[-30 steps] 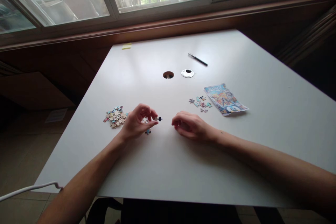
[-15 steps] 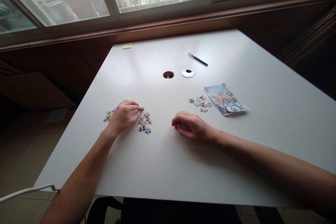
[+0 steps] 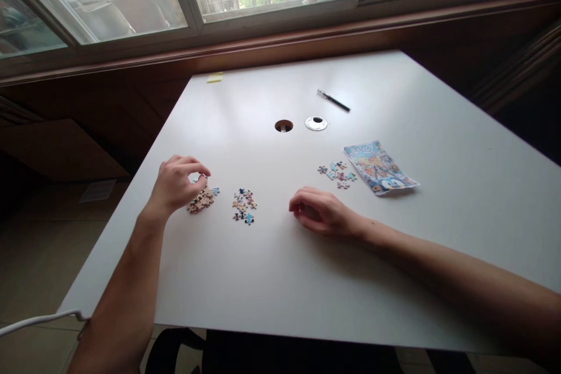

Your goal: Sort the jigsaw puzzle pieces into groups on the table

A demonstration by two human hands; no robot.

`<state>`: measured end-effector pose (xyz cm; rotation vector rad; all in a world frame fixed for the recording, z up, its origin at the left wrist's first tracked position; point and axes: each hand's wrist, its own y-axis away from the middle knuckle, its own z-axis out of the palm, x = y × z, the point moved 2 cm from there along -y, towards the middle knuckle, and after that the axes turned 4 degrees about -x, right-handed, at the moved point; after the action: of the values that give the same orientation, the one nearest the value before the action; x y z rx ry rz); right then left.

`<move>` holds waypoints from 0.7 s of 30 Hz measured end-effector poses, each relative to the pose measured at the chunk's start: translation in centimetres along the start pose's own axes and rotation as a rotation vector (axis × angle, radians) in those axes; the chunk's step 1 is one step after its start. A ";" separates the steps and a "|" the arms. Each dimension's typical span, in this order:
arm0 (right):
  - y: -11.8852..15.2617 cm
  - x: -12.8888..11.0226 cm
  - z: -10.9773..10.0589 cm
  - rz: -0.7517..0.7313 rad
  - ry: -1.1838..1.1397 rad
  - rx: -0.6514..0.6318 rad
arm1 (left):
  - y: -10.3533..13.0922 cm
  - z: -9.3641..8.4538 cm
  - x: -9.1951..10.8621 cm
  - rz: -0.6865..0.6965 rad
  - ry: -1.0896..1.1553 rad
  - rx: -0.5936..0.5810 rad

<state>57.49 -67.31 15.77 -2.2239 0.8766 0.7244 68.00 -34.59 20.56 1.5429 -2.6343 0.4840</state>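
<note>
My left hand [image 3: 179, 181] hovers at the left over a pile of jigsaw pieces [image 3: 201, 201], many with their plain brown backs up. Its thumb and forefinger curve toward each other with a small gap, and no piece shows between them. A second group of jigsaw pieces [image 3: 243, 205], picture side up, lies just to the right of the pile. My right hand [image 3: 319, 210] rests on the table with its fingers curled into a loose, hollow fist, and I see nothing inside. Beyond it is a third small group of jigsaw pieces [image 3: 337, 174].
A colourful printed sheet [image 3: 380, 168] lies at the right of the white table [image 3: 280, 286]. Farther back are a round cable hole [image 3: 284, 126], its metal cover [image 3: 316, 123], a black pen [image 3: 333, 100] and a yellow sticky note [image 3: 214, 77]. A white cable [image 3: 39, 321] crosses the near left corner.
My left hand has let go of a dark blue piece at the middle group and moved left over the pile. My right hand has stayed put. The view has shifted slightly.
</note>
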 end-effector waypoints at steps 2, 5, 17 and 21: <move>0.0 0.0 0.0 0.003 -0.004 -0.003 | 0.1 -0.1 -0.5 0.024 -0.044 -0.101; 0.0 0.0 0.0 0.002 -0.008 0.000 | 0.3 0.2 -0.1 0.059 -0.056 -0.221; 0.0 0.0 0.0 0.002 -0.004 -0.002 | 0.3 1.2 -0.3 0.043 -0.083 -0.264; -0.1 -0.1 -0.1 0.008 0.003 -0.001 | 0.4 1.6 -0.4 0.067 -0.063 -0.217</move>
<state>57.49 -67.28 15.91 -2.2245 0.8874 0.7252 68.09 -34.52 18.87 1.4323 -2.6863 0.1479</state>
